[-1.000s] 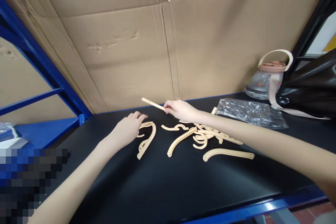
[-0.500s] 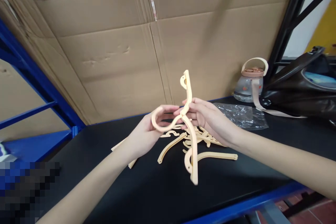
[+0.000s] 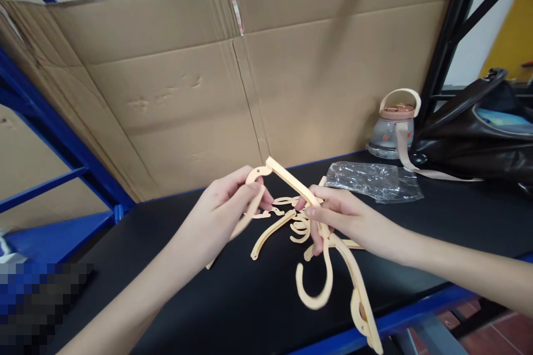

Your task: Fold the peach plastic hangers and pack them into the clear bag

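A cream plastic folding clothes hanger [image 3: 291, 182] is held tilted above the black table, its hook [image 3: 315, 302] hanging down toward me. My right hand [image 3: 341, 213] is closed around the upper arm near the central joint. My left hand [image 3: 229, 205] pinches a thin curved strip [image 3: 259, 172] at that arm's far end; its fingers partly hide the strip. The other arm [image 3: 360, 294] slants down to the lower right, with a small curved notch piece on its side. Beneath the hands lie several loose hanger parts [image 3: 270, 236], partly covered by my fingers.
A clear plastic bag [image 3: 375, 182] lies at the back right of the black table [image 3: 200, 310]. Behind it stand a strapped water bottle [image 3: 391, 133] and a dark leather bag [image 3: 478, 133]. Cardboard [image 3: 179, 100] walls the back, and a blue frame [image 3: 62, 122] rises at the left.
The hanger has been turned so its hook points downward. My left hand has moved from near the hook to an arm's end, and my right hand has lowered slightly.
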Demonstrator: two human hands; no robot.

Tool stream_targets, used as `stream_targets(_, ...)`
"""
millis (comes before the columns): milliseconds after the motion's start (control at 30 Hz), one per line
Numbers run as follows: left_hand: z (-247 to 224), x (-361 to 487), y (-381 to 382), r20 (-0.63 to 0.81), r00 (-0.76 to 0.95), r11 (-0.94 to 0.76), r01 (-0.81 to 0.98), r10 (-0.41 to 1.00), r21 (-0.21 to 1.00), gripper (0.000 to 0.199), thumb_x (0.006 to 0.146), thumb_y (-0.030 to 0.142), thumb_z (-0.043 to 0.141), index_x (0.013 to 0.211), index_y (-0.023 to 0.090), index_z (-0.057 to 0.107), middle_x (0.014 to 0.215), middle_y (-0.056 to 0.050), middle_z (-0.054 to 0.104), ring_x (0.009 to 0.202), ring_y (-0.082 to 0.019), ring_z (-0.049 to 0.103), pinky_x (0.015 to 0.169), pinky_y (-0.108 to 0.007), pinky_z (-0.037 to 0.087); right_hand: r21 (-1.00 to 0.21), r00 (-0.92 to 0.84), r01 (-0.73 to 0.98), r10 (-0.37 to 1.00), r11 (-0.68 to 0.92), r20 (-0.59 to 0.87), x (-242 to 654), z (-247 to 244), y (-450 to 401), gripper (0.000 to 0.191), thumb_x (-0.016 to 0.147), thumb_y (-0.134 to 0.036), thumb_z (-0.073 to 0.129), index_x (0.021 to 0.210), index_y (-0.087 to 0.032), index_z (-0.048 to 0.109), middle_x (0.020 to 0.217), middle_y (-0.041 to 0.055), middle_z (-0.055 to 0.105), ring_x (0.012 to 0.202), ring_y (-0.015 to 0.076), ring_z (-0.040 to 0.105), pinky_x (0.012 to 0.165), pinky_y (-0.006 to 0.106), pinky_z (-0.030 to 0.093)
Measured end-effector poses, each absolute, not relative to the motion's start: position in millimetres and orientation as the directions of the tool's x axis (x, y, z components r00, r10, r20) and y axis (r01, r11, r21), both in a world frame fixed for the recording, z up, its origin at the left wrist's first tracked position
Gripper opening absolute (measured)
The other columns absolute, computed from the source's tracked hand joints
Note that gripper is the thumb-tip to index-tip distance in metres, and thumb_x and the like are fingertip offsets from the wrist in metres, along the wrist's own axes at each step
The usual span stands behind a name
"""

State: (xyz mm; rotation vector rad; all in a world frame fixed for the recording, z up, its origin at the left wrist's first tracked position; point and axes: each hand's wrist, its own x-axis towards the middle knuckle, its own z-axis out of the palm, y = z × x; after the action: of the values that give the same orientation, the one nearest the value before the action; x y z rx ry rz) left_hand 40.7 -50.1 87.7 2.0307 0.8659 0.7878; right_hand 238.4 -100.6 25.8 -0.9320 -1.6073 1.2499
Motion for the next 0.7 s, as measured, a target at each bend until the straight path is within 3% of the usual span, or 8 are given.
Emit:
stream_targets(67,85,40,-51,0.136,0.57,-0.369,0.316,0.81,0.874,0.018,0.088,0.028,0.043,0.079,0.016,0.053,0.067,0.0,0.06,0.059,-0.012,0.061,0.052,-0.022,0.052,-0.893,-0.279,0.279,0.92,0.353,0.277,245,26,-100,0.021,0.091,-0.03,0.043,0.109,-0.018,0.045,0.07,-0.0003,0.063,0.063,0.0138,0.063,0.06,0.027,0.049)
stream_targets(100,83,42,-51,0.057,0.583,-0.297,0.326,0.811,0.897,0.015,0.087,0.027,0.042,0.082,0.017,0.052,0.064,0.002,0.058,0.049,-0.011,0.058,0.043,-0.02,0.049,-0.797,-0.238,0.435,0.907,0.419,0.347,247,28,-98,0.025,0.091,-0.028,0.044,0.114,-0.018,0.043,0.076,0.0009,0.065,0.065,0.0139,0.062,0.06,0.026,0.047)
stream_targets(200,80,52,-51,-0.132,0.614,-0.114,0.345,0.778,0.932,0.01,0.087,0.019,0.036,0.091,0.019,0.045,0.06,0.005,0.054,0.034,-0.008,0.048,0.028,-0.017,0.039,-0.305,-0.238,0.84,0.81,0.449,0.536,243,36,-92,0.029,0.092,-0.024,0.043,0.12,-0.019,0.045,0.088,0.0043,0.066,0.069,0.0158,0.062,0.054,0.025,0.038)
stream_targets(267,80,61,-50,-0.167,0.592,-0.074,0.361,0.788,0.929,0.011,0.086,0.015,0.034,0.091,0.02,0.043,0.058,0.007,0.049,0.031,-0.006,0.043,0.026,-0.015,0.037,0.005,-0.336,0.918,0.771,0.397,0.541,236,42,-86,0.023,0.093,-0.02,0.039,0.112,-0.016,0.053,0.088,0.0071,0.066,0.072,0.0185,0.063,0.05,0.026,0.031)
stream_targets(333,79,69,-46,-0.172,0.54,-0.081,0.412,0.824,0.908,0.008,0.089,0.019,0.035,0.09,0.02,0.043,0.052,0.01,0.039,0.026,-0.004,0.032,0.023,-0.012,0.028,0.191,-0.399,0.917,0.774,0.351,0.491,230,48,-80,0.021,0.092,-0.015,0.039,0.102,-0.013,0.057,0.079,0.0083,0.066,0.07,0.0197,0.063,0.048,0.027,0.026)
stream_targets(400,78,77,-40,-0.164,0.486,-0.111,0.49,0.859,0.865,0.013,0.093,0.027,0.034,0.087,0.019,0.043,0.049,0.011,0.032,0.025,-0.002,0.024,0.022,-0.011,0.02,0.275,-0.41,0.909,0.798,0.314,0.442,227,52,-72,0.018,0.09,-0.011,0.041,0.094,-0.01,0.059,0.071,0.0084,0.064,0.065,0.0193,0.062,0.047,0.027,0.026)
stream_targets(500,74,87,-27,-0.117,0.45,-0.187,0.574,0.885,0.797,0.019,0.095,0.024,0.03,0.08,0.02,0.042,0.048,0.009,0.036,0.026,-0.003,0.028,0.023,-0.012,0.019,0.327,-0.424,0.893,0.821,0.309,0.382,227,55,-58,0.016,0.088,-0.009,0.043,0.087,-0.008,0.059,0.069,0.0102,0.064,0.063,0.0189,0.062,0.05,0.026,0.031)
stream_targets(700,55,105,-6,-0.053,0.454,-0.239,0.56,0.889,0.793,0.023,0.093,0.019,0.03,0.07,0.02,0.035,0.048,0.008,0.037,0.026,-0.003,0.029,0.027,-0.013,0.019,0.142,-0.361,0.932,0.881,0.332,0.307,231,43,-30,0.019,0.086,-0.001,0.04,0.089,-0.005,0.059,0.083,0.0168,0.065,0.074,0.0216,0.065,0.058,0.027,0.039)
